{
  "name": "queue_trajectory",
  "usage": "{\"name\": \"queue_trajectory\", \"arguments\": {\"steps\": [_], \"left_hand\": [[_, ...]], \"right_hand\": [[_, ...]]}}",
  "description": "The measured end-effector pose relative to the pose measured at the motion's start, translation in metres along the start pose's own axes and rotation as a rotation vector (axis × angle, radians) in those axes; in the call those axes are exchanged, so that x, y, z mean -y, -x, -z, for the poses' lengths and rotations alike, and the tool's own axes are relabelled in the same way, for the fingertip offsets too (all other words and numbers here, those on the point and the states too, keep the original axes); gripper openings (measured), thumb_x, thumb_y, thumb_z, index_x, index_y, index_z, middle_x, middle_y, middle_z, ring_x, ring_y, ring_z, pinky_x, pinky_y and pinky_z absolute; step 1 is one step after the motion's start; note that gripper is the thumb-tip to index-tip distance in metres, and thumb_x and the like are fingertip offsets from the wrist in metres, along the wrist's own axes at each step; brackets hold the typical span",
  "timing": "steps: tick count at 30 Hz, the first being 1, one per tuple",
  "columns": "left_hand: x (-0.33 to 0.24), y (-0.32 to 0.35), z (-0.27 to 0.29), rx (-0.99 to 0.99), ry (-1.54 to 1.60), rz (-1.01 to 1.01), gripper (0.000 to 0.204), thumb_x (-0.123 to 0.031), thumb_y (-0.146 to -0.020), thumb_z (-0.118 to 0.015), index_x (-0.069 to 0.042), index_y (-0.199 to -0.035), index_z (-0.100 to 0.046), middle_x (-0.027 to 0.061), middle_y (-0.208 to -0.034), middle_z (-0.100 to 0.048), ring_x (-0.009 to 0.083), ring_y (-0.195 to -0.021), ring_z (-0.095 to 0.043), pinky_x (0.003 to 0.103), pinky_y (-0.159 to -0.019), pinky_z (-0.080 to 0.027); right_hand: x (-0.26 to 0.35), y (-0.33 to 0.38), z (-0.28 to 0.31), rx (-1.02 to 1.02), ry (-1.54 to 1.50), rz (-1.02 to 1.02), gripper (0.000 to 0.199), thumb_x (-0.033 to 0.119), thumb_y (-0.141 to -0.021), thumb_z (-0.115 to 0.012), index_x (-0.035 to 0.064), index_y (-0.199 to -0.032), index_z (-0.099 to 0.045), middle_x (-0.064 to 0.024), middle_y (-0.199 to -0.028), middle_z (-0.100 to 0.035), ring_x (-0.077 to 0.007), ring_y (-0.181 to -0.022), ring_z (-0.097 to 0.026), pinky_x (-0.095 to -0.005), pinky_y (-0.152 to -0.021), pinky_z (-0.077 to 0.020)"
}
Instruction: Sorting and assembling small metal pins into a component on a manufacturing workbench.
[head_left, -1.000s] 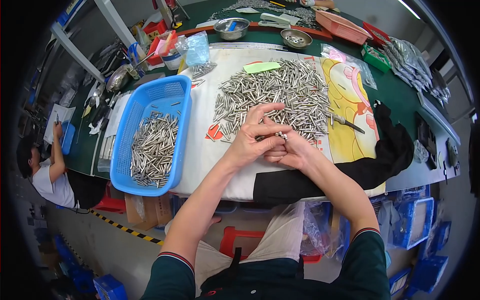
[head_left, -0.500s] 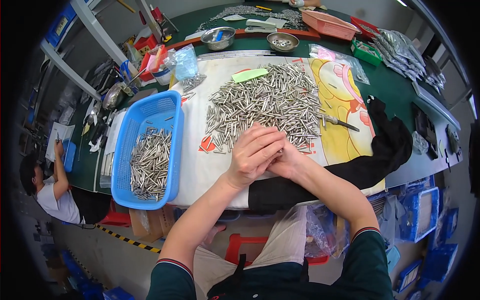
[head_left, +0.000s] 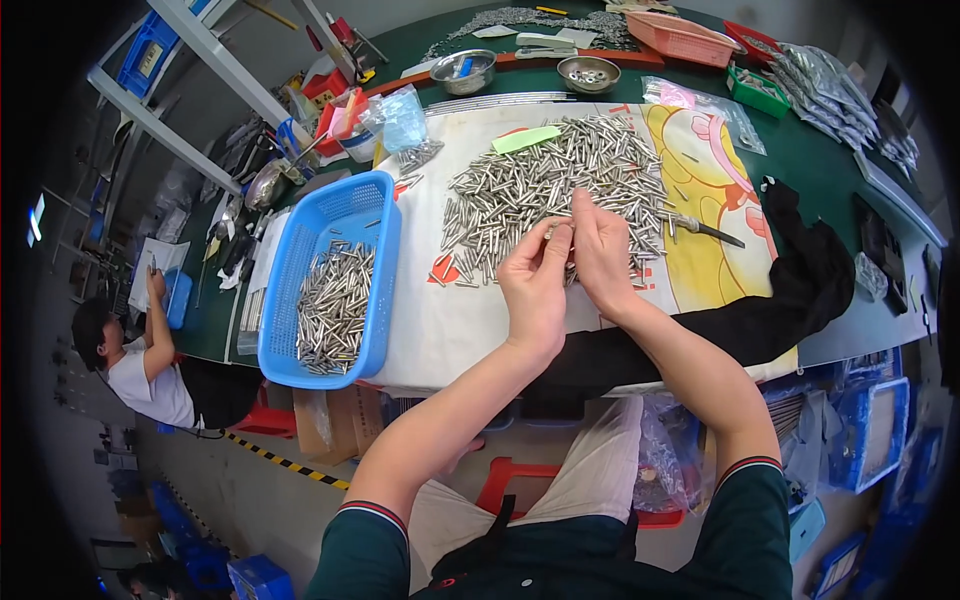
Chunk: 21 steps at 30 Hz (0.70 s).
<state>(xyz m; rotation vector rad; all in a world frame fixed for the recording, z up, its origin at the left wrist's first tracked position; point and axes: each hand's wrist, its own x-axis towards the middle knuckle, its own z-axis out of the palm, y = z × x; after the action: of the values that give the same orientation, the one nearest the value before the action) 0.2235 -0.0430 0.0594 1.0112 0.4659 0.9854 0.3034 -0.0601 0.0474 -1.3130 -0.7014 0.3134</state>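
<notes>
My left hand (head_left: 535, 292) and my right hand (head_left: 604, 255) meet over the near edge of a broad heap of short silvery metal pins (head_left: 560, 160). The left one is closed, its thumb bent over curled fingers, with a small glint at the fingertips. Against it, the right hand is cupped with its thumb pointing up. What lies between the palms is hidden. Spread under the heap is a white and yellow printed cloth (head_left: 420, 330). To the left, a blue plastic basket (head_left: 382, 300) contains more pins (head_left: 335, 305). A pale green slip (head_left: 525, 139) rests on the heap.
A dark-handled tool (head_left: 715, 233) lies at the heap's right. Black fabric (head_left: 700, 345) runs along the near edge. Two metal bowls (head_left: 464, 73) (head_left: 588, 74), a pink basket (head_left: 680, 40) and a green tray (head_left: 757, 92) stand behind. Another person (head_left: 140, 365) sits at far left.
My hands have gone from tightly clasped to partly parted, with the right thumb now raised. They have shifted slightly away from me over the heap. The whole view has swung a little left.
</notes>
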Motion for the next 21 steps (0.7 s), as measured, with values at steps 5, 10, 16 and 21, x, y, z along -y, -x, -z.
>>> {"name": "queue_trajectory", "arguments": {"steps": [5, 10, 16, 21], "left_hand": [[-0.008, -0.008, 0.014, -0.067, 0.303, 0.488, 0.019, -0.018, -0.092, -0.05, -0.003, -0.102, -0.055, 0.0059, -0.095, -0.058, 0.0143, -0.091, -0.054, 0.028, -0.084, -0.047], [-0.036, -0.009, 0.047, -0.003, 0.285, 0.606, 0.022, -0.018, -0.092, -0.049, 0.002, -0.101, -0.053, 0.0112, -0.095, -0.058, 0.0154, -0.084, -0.058, 0.025, -0.076, -0.052], [-0.128, 0.007, 0.088, 0.218, 0.089, 0.417, 0.029, -0.018, -0.093, -0.049, 0.005, -0.111, -0.048, 0.0006, -0.077, -0.053, 0.0057, -0.062, -0.047, 0.017, -0.053, -0.038], [-0.188, -0.013, 0.143, 0.051, -1.05, -0.304, 0.027, -0.018, -0.092, -0.051, 0.002, -0.109, -0.055, 0.0011, -0.076, -0.058, 0.0068, -0.063, -0.051, 0.019, -0.059, -0.042]], "right_hand": [[-0.005, -0.003, 0.003, 0.001, 0.022, -0.003, 0.048, 0.029, -0.09, -0.05, -0.0018, -0.054, -0.05, -0.0048, -0.042, -0.042, -0.0097, -0.039, -0.034, -0.0305, -0.039, -0.0295], [-0.009, -0.012, 0.011, -0.086, 0.149, 0.327, 0.045, 0.022, -0.09, -0.051, -0.0025, -0.053, -0.044, -0.0064, -0.041, -0.032, -0.0118, -0.039, -0.028, -0.0323, -0.039, -0.0247], [-0.003, -0.022, 0.025, -0.16, 0.109, 0.301, 0.047, 0.025, -0.091, -0.05, -0.0015, -0.053, -0.042, -0.0016, -0.043, -0.032, -0.0087, -0.043, -0.028, -0.0303, -0.041, -0.0246], [-0.005, -0.02, 0.02, -0.1, 0.13, 0.312, 0.047, 0.025, -0.09, -0.051, -0.0018, -0.053, -0.042, -0.0018, -0.044, -0.031, -0.0086, -0.044, -0.026, -0.0303, -0.041, -0.0235]]}}
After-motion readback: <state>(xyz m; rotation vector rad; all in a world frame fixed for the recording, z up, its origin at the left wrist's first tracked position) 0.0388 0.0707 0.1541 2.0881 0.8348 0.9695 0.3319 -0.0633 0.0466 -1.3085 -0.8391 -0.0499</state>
